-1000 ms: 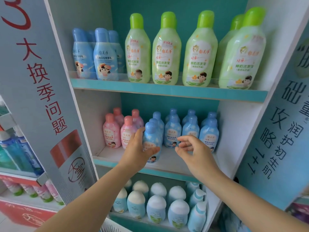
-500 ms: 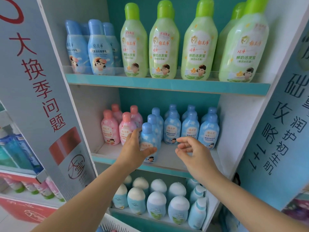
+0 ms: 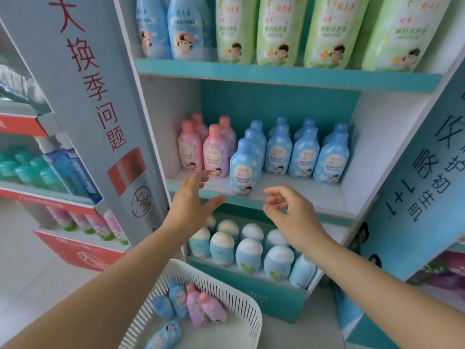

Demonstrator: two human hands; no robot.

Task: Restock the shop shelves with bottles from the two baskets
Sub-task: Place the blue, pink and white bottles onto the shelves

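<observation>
On the middle shelf (image 3: 302, 195) near its front edge, a blue bottle (image 3: 243, 167) stands upright, the left hand (image 3: 193, 200) spread and right hand (image 3: 289, 210) loosely curled, both empty, just before it above a white basket (image 3: 221, 285).

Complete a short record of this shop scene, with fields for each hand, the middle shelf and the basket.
left hand: open, empty, just left of the front blue bottle, not touching it
right hand: fingers loosely curled, empty, right of that bottle
front blue bottle: upright near the front edge of the middle shelf
middle shelf: pink bottles on the left, blue bottles on the right
basket: white, below the hands, holds loose bottles, blue and pink, lying down
</observation>
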